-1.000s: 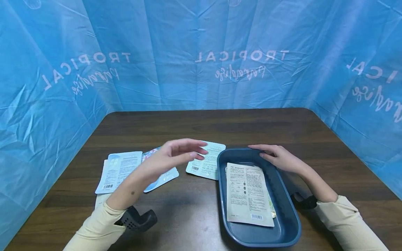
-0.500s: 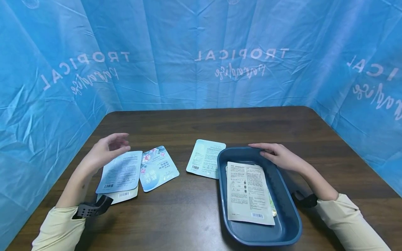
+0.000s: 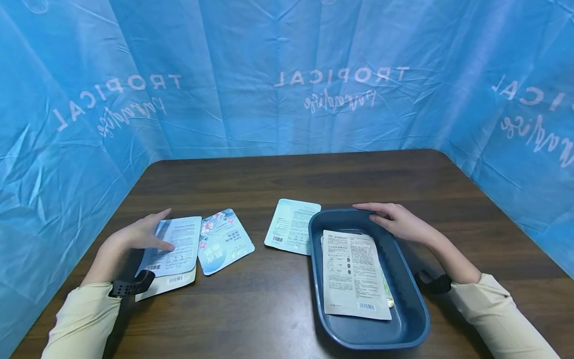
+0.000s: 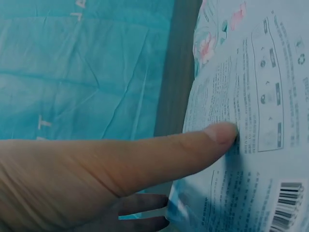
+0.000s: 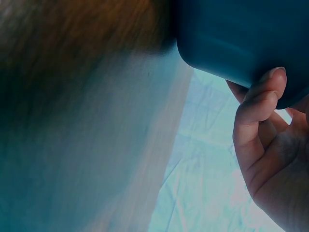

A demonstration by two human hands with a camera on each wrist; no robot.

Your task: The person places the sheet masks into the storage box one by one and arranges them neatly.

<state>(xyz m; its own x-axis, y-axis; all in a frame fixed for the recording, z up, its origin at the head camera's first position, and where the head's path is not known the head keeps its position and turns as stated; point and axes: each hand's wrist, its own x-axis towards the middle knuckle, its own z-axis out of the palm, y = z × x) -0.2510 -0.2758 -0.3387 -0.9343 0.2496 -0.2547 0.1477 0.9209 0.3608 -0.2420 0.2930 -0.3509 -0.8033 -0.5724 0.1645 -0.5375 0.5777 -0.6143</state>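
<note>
My left hand (image 3: 136,235) is over the left-hand pile of sheet mask packets, thumb apart from the fingers. Its thumb (image 4: 219,134) reaches over the printed back of the top pale blue packet (image 3: 184,257), and the fingertips are at that packet's edge. Beneath it a cream packet (image 3: 172,283) shows only its lower part. A floral blue packet (image 3: 226,242) lies just to the right. My right hand (image 3: 403,223) grips the far right corner of a dark blue tray (image 3: 405,326); fingers (image 5: 258,104) curl at its rim in the right wrist view.
Inside the tray a grey-white packet (image 3: 354,274) lies on top of a greenish one (image 3: 389,295) that is mostly covered. A pale green packet (image 3: 291,224) lies against the tray's left side. Blue printed sheeting (image 3: 287,114) hangs around the brown table (image 3: 269,314).
My left hand has swung left from near the pale green packet and come down onto the left-hand pile. My right hand stays on the tray's corner.
</note>
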